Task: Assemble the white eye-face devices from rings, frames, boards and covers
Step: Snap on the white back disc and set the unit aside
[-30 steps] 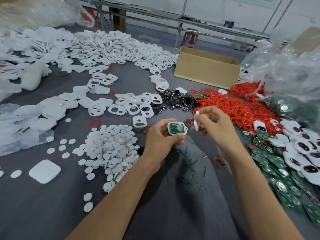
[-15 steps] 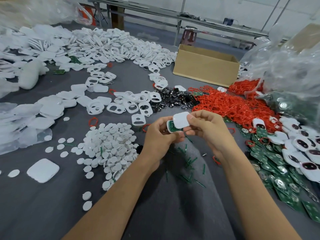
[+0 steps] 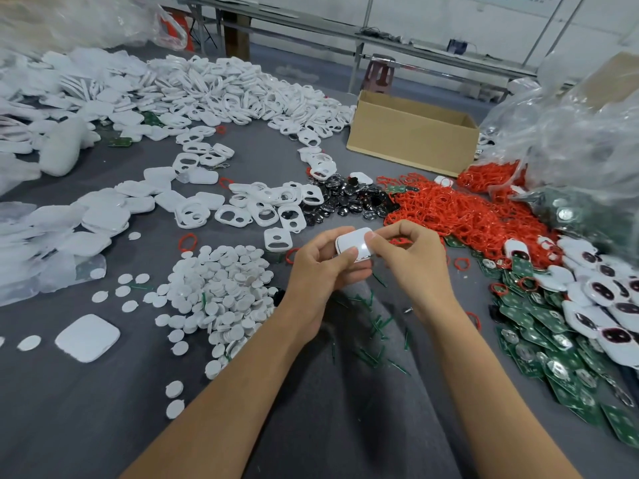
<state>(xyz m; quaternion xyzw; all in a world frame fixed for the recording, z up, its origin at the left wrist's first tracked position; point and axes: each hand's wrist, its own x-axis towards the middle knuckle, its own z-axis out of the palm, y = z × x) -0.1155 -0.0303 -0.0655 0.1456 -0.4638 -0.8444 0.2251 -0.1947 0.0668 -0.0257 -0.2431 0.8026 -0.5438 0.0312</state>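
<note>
White cover pinched by both hands — left hand, right hand — likely pressing it closed, near the red rings.

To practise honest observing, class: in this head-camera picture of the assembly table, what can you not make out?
White device, head view: underside and seam hidden by the left hand and right hand.
Cardboard box, head view: contents hidden by its near wall.
Clear plastic bag, head view: contents blurred behind crinkled film, cut off by the right edge.
Green boards, head view: markings too small.
</note>
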